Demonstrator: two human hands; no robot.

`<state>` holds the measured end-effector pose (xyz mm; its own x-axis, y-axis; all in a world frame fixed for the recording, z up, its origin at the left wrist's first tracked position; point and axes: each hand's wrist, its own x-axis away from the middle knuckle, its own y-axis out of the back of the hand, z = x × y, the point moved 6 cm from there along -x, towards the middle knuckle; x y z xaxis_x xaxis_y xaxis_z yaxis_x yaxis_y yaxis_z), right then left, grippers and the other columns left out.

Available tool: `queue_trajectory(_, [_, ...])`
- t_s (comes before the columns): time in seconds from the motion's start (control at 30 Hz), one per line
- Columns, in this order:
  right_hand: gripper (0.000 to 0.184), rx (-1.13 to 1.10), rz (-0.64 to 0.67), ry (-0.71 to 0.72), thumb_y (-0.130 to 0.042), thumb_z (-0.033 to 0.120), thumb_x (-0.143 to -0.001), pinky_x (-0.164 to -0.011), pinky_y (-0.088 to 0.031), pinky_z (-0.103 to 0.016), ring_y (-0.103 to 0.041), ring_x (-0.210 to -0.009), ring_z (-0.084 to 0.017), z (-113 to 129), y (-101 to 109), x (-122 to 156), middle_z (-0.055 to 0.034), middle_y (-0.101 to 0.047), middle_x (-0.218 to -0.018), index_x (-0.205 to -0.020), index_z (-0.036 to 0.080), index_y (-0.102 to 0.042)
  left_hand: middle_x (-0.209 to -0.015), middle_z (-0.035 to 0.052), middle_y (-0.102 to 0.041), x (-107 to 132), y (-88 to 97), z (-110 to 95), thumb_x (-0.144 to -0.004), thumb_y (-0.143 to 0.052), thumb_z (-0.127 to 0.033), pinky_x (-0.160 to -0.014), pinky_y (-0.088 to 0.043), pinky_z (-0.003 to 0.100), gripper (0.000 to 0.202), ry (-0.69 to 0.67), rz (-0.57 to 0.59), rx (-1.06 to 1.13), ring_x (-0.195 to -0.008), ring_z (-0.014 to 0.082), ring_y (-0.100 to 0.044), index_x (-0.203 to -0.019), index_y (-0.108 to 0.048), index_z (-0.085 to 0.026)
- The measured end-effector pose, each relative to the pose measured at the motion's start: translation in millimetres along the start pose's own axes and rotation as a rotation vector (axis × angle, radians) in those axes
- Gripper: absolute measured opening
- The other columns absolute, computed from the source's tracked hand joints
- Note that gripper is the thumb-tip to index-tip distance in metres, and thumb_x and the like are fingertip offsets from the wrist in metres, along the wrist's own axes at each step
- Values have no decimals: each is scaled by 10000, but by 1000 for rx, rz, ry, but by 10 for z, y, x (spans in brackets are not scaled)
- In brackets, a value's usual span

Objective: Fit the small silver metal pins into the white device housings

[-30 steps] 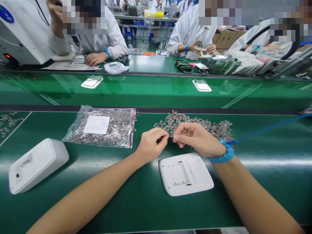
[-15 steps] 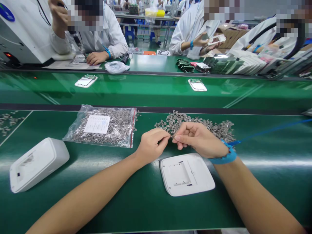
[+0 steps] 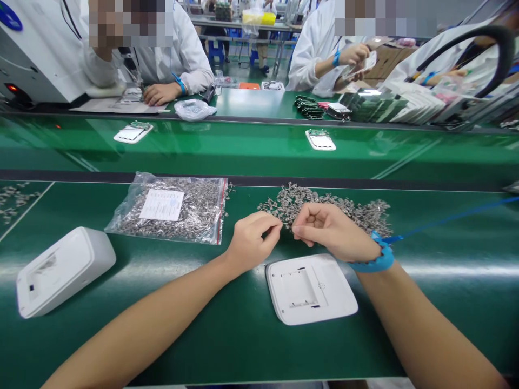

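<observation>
My left hand [image 3: 256, 237] is closed in a pinch, thumb against forefinger; anything between the tips is too small to make out. Just to its right, my right hand [image 3: 330, 229] also pinches with curled fingers, and a narrow gap separates the two. A blue wrist strap [image 3: 375, 259] circles my right wrist. Behind both hands spreads a pile of small shiny metal pieces [image 3: 295, 199], their exact kind unclear. Below the hands a white plastic housing [image 3: 336, 294] lies flat, its rectangular recess facing up.
A clear bag of metal pieces [image 3: 194, 208] lies left of the pile. At far left rests a second white housing [image 3: 87, 254]. Beyond a dark rail, a green belt [image 3: 223, 146] carries two white shells with circuit boards [image 3: 322, 141]. Co-workers in white sit opposite.
My right hand has moved slightly right, parting its fingertips from my left hand's. Both shells on the belt have shifted left. The co-worker at right has raised a hand over a white part.
</observation>
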<state>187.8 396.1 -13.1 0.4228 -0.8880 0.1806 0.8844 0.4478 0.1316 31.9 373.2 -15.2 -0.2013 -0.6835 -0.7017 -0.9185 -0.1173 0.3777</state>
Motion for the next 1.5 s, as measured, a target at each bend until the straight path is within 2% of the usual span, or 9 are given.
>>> queue_trajectory(0.33, [294,-117,52,26,-832,378,-757,-537,-491,-245,-603,-575,-131,13,-35,7,-42,-672,-680,-769,164,-630,-839,40,-705,19,-25,1,-927,-515,-98,-722,-549,280,169,-45,35,10,-790,141,-651,-892,-667,-165])
queue_trajectory(0.57, [316,-115,-36,41,-842,369,-745,-464,-448,-221,-558,-517,-106,46,102,14,-27,-654,-687,-735,175,-593,-762,23,-639,12,32,58,-907,-529,-102,-639,-466,248,141,30,-57,-7,-695,115,-577,-832,-637,-154])
queue_trajectory(0.67, [312,-75,-53,42,-836,397,-746,-473,-465,-237,-570,-521,-121,7,145,-14,-21,-651,-675,-790,182,-614,-691,1,-581,32,25,107,-873,-542,-119,-634,-403,278,148,89,-52,-158,-651,117,-519,-745,-605,-159])
queue_trajectory(0.8, [299,76,-54,46,-795,435,-777,-511,-491,-262,-625,-578,-160,41,127,2,-46,-672,-676,-794,178,-642,-644,8,-570,75,-90,109,-820,-578,-132,-636,-299,330,147,45,110,-413,-660,148,-489,-677,-593,-164])
queue_trajectory(0.9, [206,272,-33,88,-730,381,-829,-578,-518,-287,-661,-640,-189,174,36,129,-43,-681,-676,-824,192,-648,-656,26,-589,118,-214,85,-831,-601,-155,-627,-269,348,159,-51,276,-455,-700,173,-500,-673,-612,-167])
queue_trajectory(1.0, [85,566,-5,213,-625,277,-877,-616,-497,-300,-637,-672,-179,312,-118,327,-30,-677,-732,-827,212,-648,-645,27,-593,152,-295,112,-833,-646,-176,-619,-248,356,187,-56,395,-477,-725,190,-507,-646,-633,-176])
queue_trajectory(1.17, [140,881,60,408,-529,161,-879,-785,-463,-384,-563,-899,-232,297,-348,561,-79,-632,-972,-798,201,-636,-696,12,-638,144,-312,152,-824,-683,-205,-623,-236,346,68,7,405,-487,-754,197,-525,-759,-699,-211])
queue_trajectory(1.27, [142,966,88,450,-533,153,-885,-831,-436,-427,-516,-950,-259,257,-410,617,-94,-594,-988,-796,198,-634,-737,8,-653,128,-306,140,-828,-667,-201,-633,-242,335,40,21,394,-474,-774,195,-544,-840,-703,-214])
queue_trajectory(1.5, [113,978,80,473,-560,158,-892,-847,-411,-439,-491,-985,-269,268,-426,697,-86,-581,-1018,-832,208,-641,-681,-5,-628,128,-260,26,-833,-585,-206,-645,-275,313,171,24,385,-215,-687,140,-551,-668,-612,-170])
